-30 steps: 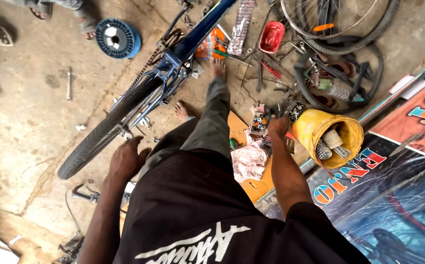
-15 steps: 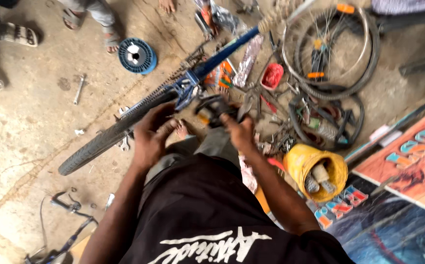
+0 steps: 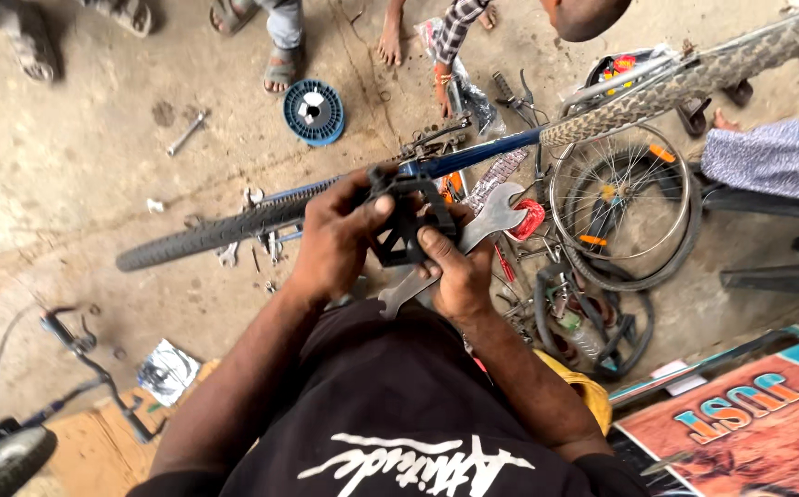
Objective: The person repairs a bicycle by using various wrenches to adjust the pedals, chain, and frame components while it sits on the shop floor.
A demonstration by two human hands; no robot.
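A black bicycle pedal point(image 3: 406, 221) is gripped between both hands above the blue bike frame point(image 3: 473, 155) on the concrete floor point(image 3: 68, 184); the left hand point(image 3: 337, 237) clasps its side, the right hand point(image 3: 459, 271) pinches pedal and flat open-ended spanner point(image 3: 454, 244) together, apparently seating the spanner on the pedal's axle

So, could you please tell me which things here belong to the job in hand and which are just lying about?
In hand:
left hand on black pedal
right hand with flat spanner

Lying about:
blue spool
wrench on floor
spoked wheel
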